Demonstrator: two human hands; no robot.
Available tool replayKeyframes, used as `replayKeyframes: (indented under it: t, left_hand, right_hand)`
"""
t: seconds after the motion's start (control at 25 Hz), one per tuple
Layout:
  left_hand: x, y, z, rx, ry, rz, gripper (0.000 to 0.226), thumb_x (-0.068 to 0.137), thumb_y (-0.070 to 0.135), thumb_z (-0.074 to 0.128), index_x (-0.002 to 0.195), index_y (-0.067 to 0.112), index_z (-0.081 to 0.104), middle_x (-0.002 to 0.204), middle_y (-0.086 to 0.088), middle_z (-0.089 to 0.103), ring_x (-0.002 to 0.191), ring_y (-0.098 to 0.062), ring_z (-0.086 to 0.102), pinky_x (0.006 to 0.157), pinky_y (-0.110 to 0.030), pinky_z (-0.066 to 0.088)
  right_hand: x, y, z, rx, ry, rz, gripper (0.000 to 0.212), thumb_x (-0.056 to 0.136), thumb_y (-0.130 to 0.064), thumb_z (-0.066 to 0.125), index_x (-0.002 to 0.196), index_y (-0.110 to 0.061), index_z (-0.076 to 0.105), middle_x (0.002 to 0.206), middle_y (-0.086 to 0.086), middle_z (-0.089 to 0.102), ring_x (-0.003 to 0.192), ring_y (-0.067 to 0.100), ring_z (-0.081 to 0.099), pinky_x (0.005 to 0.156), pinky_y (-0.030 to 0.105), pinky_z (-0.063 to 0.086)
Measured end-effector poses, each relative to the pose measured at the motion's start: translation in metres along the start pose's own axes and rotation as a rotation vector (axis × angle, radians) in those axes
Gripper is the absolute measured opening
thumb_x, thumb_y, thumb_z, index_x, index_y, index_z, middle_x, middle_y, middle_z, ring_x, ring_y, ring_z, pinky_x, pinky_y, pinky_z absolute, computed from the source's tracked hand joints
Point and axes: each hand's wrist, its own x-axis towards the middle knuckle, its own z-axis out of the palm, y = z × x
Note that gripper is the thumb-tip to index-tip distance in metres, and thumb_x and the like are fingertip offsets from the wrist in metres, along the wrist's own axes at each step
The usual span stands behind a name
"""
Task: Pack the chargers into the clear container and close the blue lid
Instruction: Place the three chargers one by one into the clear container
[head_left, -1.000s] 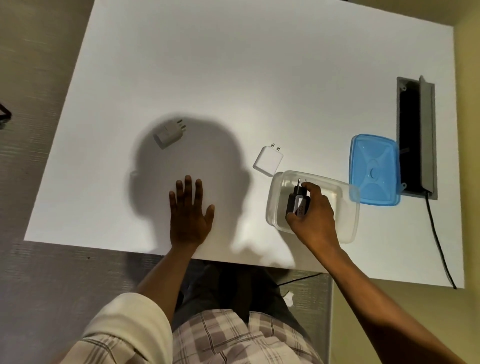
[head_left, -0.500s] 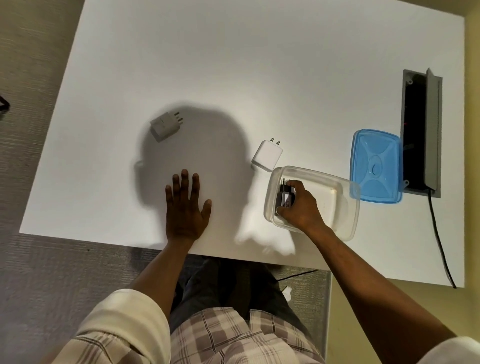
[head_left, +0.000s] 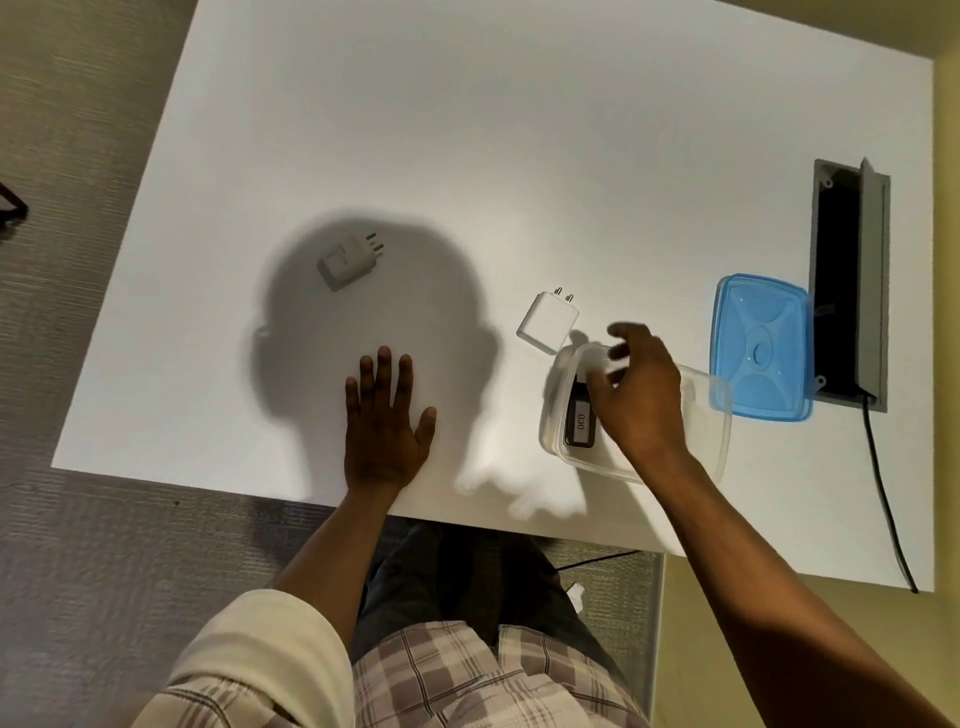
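My left hand (head_left: 387, 421) lies flat on the tabletop (head_left: 467, 130) close to my body, fingers spread, its grip open and holding nothing. My right hand (head_left: 636, 395) hovers over the clear container (head_left: 719, 415), fingers loosely spread and blurred, its grip open and empty too. Below it the black charger (head_left: 579, 421) lies flat in the container's left end, label up.

The risks, as I judge them: the container sits near the tabletop's front edge, and nothing steadies it. If my right wrist catches its rim as I reach past, the light tub could skid toward that edge or tip the black charger out. The white charger (head_left: 548, 322) lies just beyond the container's far left corner, almost touching it, prongs pointing away from me; a hasty pinch on its smooth sides could let it slip. The grey charger (head_left: 345, 262) lies well apart to the left, beyond my left hand and in my head's shadow, so it is harder to see. The blue lid (head_left: 761, 345) rests to the right with one edge over the open cable hatch (head_left: 844, 291); a careless nudge could drop it in.

The tabletop is plain white and smooth, otherwise bare. A black cable (head_left: 883, 493) runs from the hatch over the right edge. Grey carpet (head_left: 78, 545) lies below on the left, a yellowish wall (head_left: 945, 260) on the right.
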Motion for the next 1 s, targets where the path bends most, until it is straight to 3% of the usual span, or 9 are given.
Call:
replayKeyframes:
  t: [0.08, 0.16, 0.32, 0.44, 0.68, 0.84, 1.0]
  left_hand:
    - [0.0, 0.001, -0.002, -0.003, -0.004, -0.002, 0.075, 0.097, 0.052, 0.034, 0.16, 0.018, 0.012, 0.169, -0.012, 0.008, 0.156, -0.034, 0.005, 0.126, -0.052, 0.01]
    - [0.0, 0.001, -0.003, 0.003, -0.006, -0.004, 0.075, 0.097, 0.053, 0.032, 0.16, 0.019, 0.01, 0.169, -0.012, 0.007, 0.156, -0.033, 0.004, 0.127, -0.052, 0.011]
    - [-0.001, 0.0, -0.003, 0.004, -0.005, -0.008, 0.075, 0.097, 0.053, 0.032, 0.16, 0.019, 0.009, 0.169, -0.011, 0.006, 0.156, -0.033, 0.003, 0.127, -0.052, 0.011]
    - [-0.001, 0.0, -0.002, 0.013, -0.014, -0.012, 0.076, 0.097, 0.053, 0.033, 0.16, 0.02, 0.007, 0.169, -0.011, 0.004, 0.156, -0.032, 0.001, 0.127, -0.052, 0.01]
    - [0.0, 0.001, -0.002, 0.002, -0.006, -0.016, 0.075, 0.097, 0.053, 0.032, 0.16, 0.019, 0.009, 0.169, -0.011, 0.006, 0.156, -0.032, 0.003, 0.127, -0.052, 0.011]
    - [0.0, 0.002, -0.003, 0.003, -0.005, -0.015, 0.075, 0.097, 0.054, 0.03, 0.16, 0.019, 0.01, 0.169, -0.011, 0.007, 0.156, -0.032, 0.004, 0.127, -0.052, 0.011]
    - [0.001, 0.001, -0.001, 0.013, -0.006, -0.014, 0.075, 0.096, 0.053, 0.031, 0.16, 0.019, 0.01, 0.169, -0.011, 0.007, 0.156, -0.033, 0.005, 0.126, -0.053, 0.012]
  right_hand:
    - [0.021, -0.026, -0.001, -0.012, -0.035, -0.097, 0.047, 0.082, -0.016, 0.069, 0.126, -0.02, 0.053, 0.113, 0.006, 0.06, 0.087, 0.021, 0.064, 0.075, 0.027, 0.047]
    - [0.049, -0.044, 0.009, -0.133, -0.155, -0.121, 0.054, 0.079, -0.018, 0.072, 0.129, -0.019, 0.051, 0.119, 0.009, 0.058, 0.098, 0.026, 0.062, 0.08, 0.032, 0.048]
    - [0.089, -0.05, 0.035, -0.48, -0.407, -0.08, 0.068, 0.079, -0.023, 0.073, 0.139, -0.013, 0.041, 0.13, 0.016, 0.05, 0.118, 0.036, 0.055, 0.089, 0.04, 0.047]
    - [0.099, -0.042, 0.049, -0.641, -0.512, -0.033, 0.083, 0.074, -0.033, 0.08, 0.141, -0.012, 0.037, 0.134, 0.015, 0.045, 0.116, 0.04, 0.058, 0.09, 0.044, 0.049]
    - [0.103, -0.028, 0.067, -0.61, -0.473, -0.091, 0.074, 0.074, -0.018, 0.079, 0.135, -0.009, 0.039, 0.134, 0.018, 0.04, 0.107, 0.046, 0.06, 0.083, 0.045, 0.051]
    - [0.106, -0.027, 0.061, -0.561, -0.466, -0.105, 0.074, 0.072, -0.021, 0.08, 0.133, -0.007, 0.04, 0.129, 0.019, 0.044, 0.109, 0.047, 0.058, 0.088, 0.047, 0.053]
    - [0.098, -0.041, 0.034, -0.46, -0.342, -0.185, 0.067, 0.07, -0.019, 0.077, 0.128, -0.009, 0.045, 0.121, 0.017, 0.048, 0.098, 0.044, 0.059, 0.08, 0.047, 0.054]
